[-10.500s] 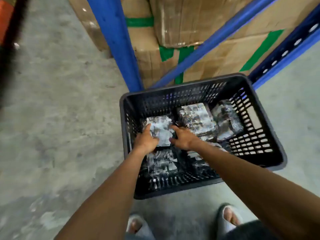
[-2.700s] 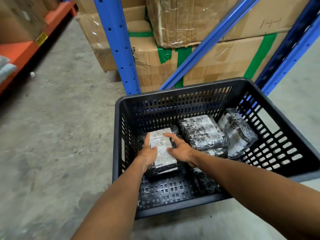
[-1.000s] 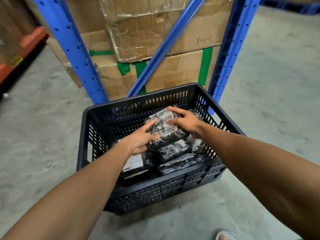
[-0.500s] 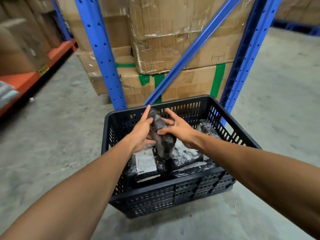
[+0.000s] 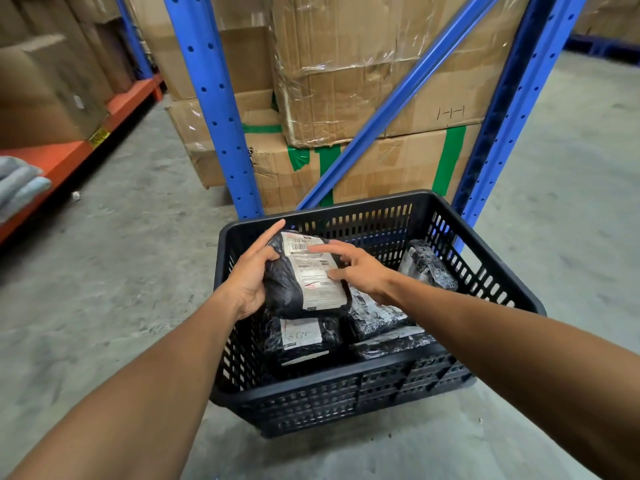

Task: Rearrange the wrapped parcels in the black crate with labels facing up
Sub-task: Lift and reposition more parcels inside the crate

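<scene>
Overhead of the black slotted plastic crate [image 5: 491, 282], a black film-wrapped parcel with a white label [image 5: 304, 275] is held label up, its long axis running away from the person; the left hand [image 5: 247, 275] cups its left side, the right hand [image 5: 360, 270] rests spread fingers on the label; label print is too blurred to read; another labelled parcel [image 5: 301, 336] lies beneath, partly hidden; the crate's far-left corner looks free.

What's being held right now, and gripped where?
A black wrapped parcel, label up, above the black crate. Left hand grips its left edge; right hand rests fingers on the label's right side.
</scene>
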